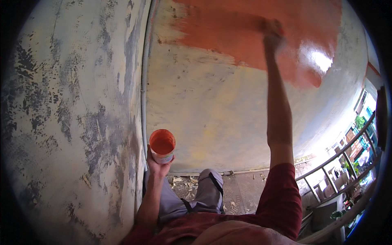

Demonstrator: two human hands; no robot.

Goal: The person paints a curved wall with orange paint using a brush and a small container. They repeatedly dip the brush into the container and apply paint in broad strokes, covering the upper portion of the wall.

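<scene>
My left hand holds a small paint pot from below and the side, near the wall corner. Orange-red paint lies inside it, and its open mouth tilts towards me. High on the wall ahead, my right hand is curled at the end of an outstretched arm. It seems closed around a painting tool, but motion blur hides the tool's shape. Behind that hand spreads a patch of orange-red paint with streaky edges and a wet shine at right. Below it the wall is patchy cream and grey.
A stained, peeling wall stands close at my left. Grey corrugated conduit runs up the corner. Paint flakes litter the floor by my knees. At right lean a ladder and a pole, with cluttered objects and plants beyond.
</scene>
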